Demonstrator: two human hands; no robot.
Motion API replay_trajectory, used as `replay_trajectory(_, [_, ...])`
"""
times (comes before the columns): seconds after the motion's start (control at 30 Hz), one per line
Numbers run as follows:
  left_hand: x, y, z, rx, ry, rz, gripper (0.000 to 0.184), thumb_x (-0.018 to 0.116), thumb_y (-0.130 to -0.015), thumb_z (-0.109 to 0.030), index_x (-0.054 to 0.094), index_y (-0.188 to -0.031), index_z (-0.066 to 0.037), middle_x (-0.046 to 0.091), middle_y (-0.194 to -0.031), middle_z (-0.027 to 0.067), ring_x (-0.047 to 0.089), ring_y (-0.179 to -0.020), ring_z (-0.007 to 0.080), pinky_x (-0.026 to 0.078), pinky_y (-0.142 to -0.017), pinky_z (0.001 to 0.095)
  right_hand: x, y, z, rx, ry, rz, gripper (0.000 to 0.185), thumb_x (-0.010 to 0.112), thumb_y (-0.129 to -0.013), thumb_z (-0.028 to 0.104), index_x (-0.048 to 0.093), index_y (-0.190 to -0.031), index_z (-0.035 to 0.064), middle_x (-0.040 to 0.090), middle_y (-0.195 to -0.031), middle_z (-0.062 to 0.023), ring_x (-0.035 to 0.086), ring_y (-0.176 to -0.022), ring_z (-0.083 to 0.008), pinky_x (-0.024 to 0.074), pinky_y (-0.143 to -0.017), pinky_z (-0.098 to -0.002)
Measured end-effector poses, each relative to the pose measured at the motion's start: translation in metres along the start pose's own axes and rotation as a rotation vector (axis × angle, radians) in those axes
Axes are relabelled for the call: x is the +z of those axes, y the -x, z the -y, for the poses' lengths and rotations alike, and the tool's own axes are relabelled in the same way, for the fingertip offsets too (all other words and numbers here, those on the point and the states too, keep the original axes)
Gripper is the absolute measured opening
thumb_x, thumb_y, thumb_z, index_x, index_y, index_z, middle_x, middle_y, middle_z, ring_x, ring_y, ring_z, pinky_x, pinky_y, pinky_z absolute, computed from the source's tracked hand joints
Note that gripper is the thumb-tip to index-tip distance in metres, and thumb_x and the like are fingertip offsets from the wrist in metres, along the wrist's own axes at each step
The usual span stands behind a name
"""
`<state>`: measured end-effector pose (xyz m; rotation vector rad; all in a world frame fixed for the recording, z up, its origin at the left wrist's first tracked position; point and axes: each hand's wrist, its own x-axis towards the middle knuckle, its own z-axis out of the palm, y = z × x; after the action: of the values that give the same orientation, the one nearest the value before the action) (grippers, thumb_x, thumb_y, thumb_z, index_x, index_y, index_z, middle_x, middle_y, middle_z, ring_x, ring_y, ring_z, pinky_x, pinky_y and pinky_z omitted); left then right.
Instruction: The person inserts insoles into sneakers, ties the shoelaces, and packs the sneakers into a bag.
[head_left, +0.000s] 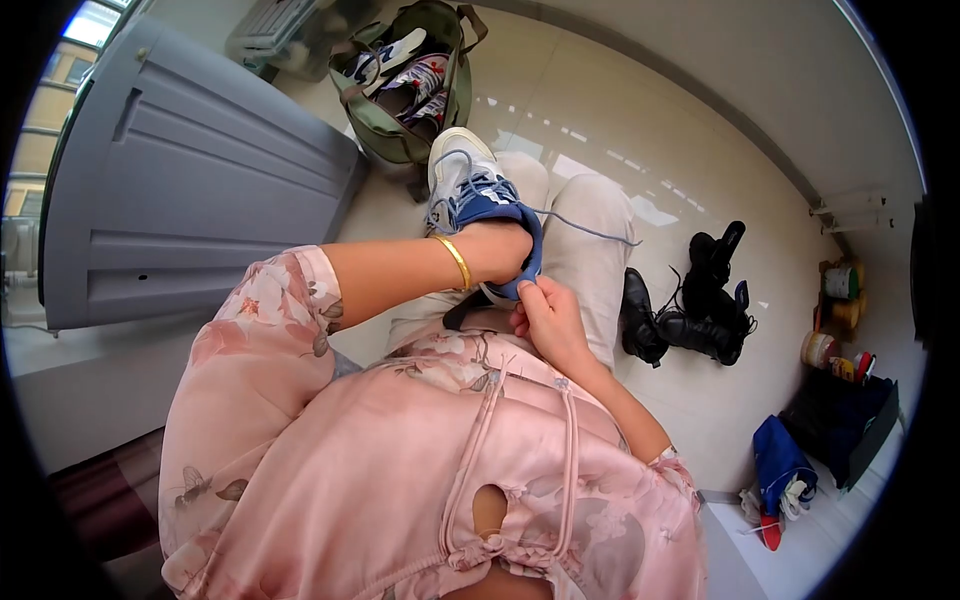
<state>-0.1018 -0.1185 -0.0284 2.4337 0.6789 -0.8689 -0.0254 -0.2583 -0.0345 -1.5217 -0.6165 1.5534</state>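
Shoe: so there's a blue and white shoe (487, 200) in front of the knees, toe pointing away from the wearer. Can't tell if it rests on a leg or is held up. Its sole is mostly out of sight.
Laces: grayish blue laces (590, 229), pretty loose, with one long end trailing right across the pale pants (592, 255).
Left hand: the left hand (503, 250) is pushed into the shoe opening, wrist out, gold bracelet (453, 262) just behind it. Fingers are buried inside, so I honestly can't tell if they're spread, curled or gripping anything.
Right hand: the right hand (555, 318) has its thumb and a finger closed together on the heel edge of the shoe. The other fingers are bent in and partly hidden.
Green bag: the green bag (390, 135) stands open on the floor beyond the shoe toe, with more sneakers (425, 72) inside. They overlap, so don't ask me how many.
Black footwear: a pile of black boots (700, 335) right of the legs, all blending together. Hard to say where one ends.
Left side: big gray panel (210, 180), plus a clear bin (275, 35) cut off up top, contents blurry.
Right edge: blue bag (780, 460) with something white poking out, and some jars (820, 348), labels too small to read.
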Motion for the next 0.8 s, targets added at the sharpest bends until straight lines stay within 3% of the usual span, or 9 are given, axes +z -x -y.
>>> replay_trajectory(0.13, [-0.01, 0.012, -0.003, 0.024, 0.078, -0.031, 0.02, 0.059, -0.075, -0.01, 0.068, -0.088, 0.001, 0.066, -0.093, 0.0174, 0.063, -0.087, 0.0303, 0.049, -0.076, 0.0377, -0.005, 0.001, 0.003, -0.013, -0.059, 0.004, 0.025, 0.048, -0.091, 0.022, 0.053, -0.077, 0.002, 0.055, -0.064, -0.0059, 0.053, -0.053, -0.0115, 0.0433, -0.047, -0.0238])
replay_trajectory(0.23, [0.004, 0.032, 0.006, 0.312, 0.141, -0.384, 0.02, 0.055, -0.074, -0.005, 0.066, -0.09, 0.0, 0.064, -0.099, 0.015, 0.058, -0.097, 0.0309, 0.046, -0.082, 0.0375, -0.011, 0.002, 0.003, 0.048, -0.148, 0.015, 0.025, 0.048, -0.09, 0.022, 0.052, -0.077, 0.0016, 0.055, -0.064, -0.0071, 0.053, -0.051, -0.0125, 0.0437, -0.047, -0.0242])
replay_trajectory(0.37, [0.02, 0.041, 0.018, 0.524, 0.111, -0.386, 0.025, 0.054, -0.068, 0.001, 0.065, -0.091, -0.001, 0.062, -0.104, 0.0112, 0.056, -0.099, 0.0304, 0.045, -0.086, 0.0367, -0.008, 0.004, 0.001, 0.068, -0.165, 0.065, 0.03, 0.048, -0.09, 0.023, 0.053, -0.072, 0.0002, 0.057, -0.062, -0.0081, 0.053, -0.05, -0.0127, 0.0447, -0.047, -0.0247])
replay_trajectory(0.67, [0.015, 0.043, 0.011, 0.484, -0.093, -0.211, 0.019, 0.056, -0.069, -0.005, 0.065, -0.085, -0.004, 0.062, -0.098, 0.0052, 0.057, -0.093, 0.0244, 0.045, -0.084, 0.0347, -0.007, 0.008, -0.007, 0.102, -0.144, 0.104, 0.031, 0.048, -0.092, 0.028, 0.052, -0.076, 0.0023, 0.06, -0.066, -0.0097, 0.056, -0.054, -0.0133, 0.0442, -0.049, -0.0234])
replay_trajectory(0.8, [0.026, 0.048, 0.007, 0.515, -0.174, -0.476, 0.021, 0.056, -0.07, -0.007, 0.065, -0.089, -0.003, 0.063, -0.099, 0.0065, 0.058, -0.094, 0.023, 0.043, -0.087, 0.0366, -0.018, 0.006, -0.009, 0.087, -0.109, 0.15, 0.039, 0.049, -0.093, 0.039, 0.053, -0.078, 0.0032, 0.059, -0.067, -0.0083, 0.056, -0.055, -0.0124, 0.0424, -0.049, -0.0225])
